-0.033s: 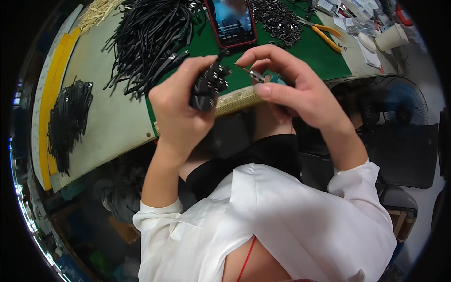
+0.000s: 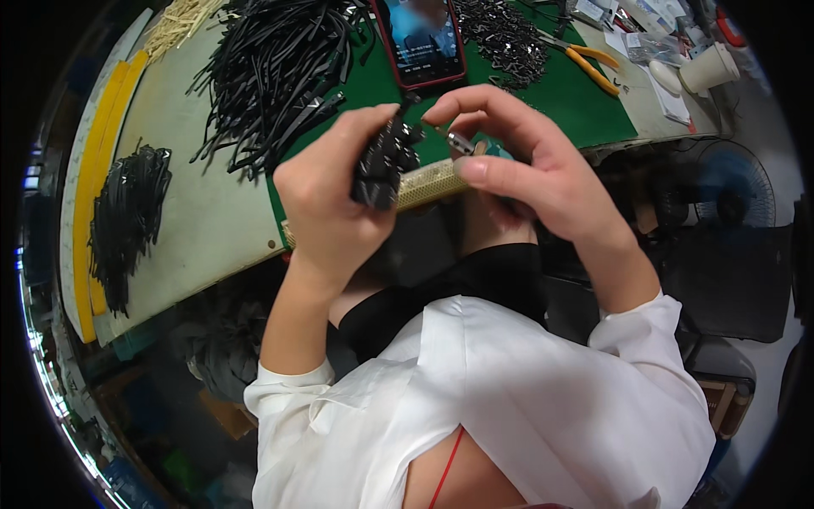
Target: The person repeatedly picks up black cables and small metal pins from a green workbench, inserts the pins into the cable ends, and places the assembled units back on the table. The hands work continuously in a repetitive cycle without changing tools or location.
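My left hand (image 2: 331, 187) is closed around a bundle of slim black pieces (image 2: 379, 174), which look like eyeglass temples. Small shiny metal bits show at the bundle's right side. Just to the right, my right hand (image 2: 534, 161) is closed on a small metal-shanked tool (image 2: 460, 142), apparently a screwdriver. Its thin end points up and left toward the bundle, close to my curled index fingertip. A gap separates the tool from the bundle. The rest of the tool is partly hidden by my fingers and thumb.
A green mat (image 2: 585, 110) covers part of the table. On it lie a heap of long black strips (image 2: 263, 76), a phone (image 2: 420, 51), many small black parts (image 2: 504, 42) and orange-handled pliers (image 2: 593, 68). Farther left are another black bundle (image 2: 131, 216) and yellow strips (image 2: 80, 229).
My left hand and its bundle have shifted very slightly down and to the right. Both grips look the same.
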Tool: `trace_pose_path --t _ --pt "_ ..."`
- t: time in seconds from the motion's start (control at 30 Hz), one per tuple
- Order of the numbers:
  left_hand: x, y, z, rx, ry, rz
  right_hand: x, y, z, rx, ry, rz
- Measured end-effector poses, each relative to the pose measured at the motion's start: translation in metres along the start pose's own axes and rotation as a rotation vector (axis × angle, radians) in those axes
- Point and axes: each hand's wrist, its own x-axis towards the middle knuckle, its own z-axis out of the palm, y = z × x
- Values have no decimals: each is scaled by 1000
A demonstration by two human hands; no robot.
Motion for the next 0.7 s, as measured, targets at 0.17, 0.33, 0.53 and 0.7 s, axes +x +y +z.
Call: trace_pose_path --t 0.17,0.33,0.53,0.7 --pt "0 3 -1 1 9 79 -2 2 13 152 -21 43" --pt "2 -7 2 48 74 247 -2 -3 19 175 -6 83" --pt "-6 -11 1 123 8 250 -1 9 23 -57 106 19" --pt "-13 -15 0 266 -145 102 9 49 31 -813 314 -424"
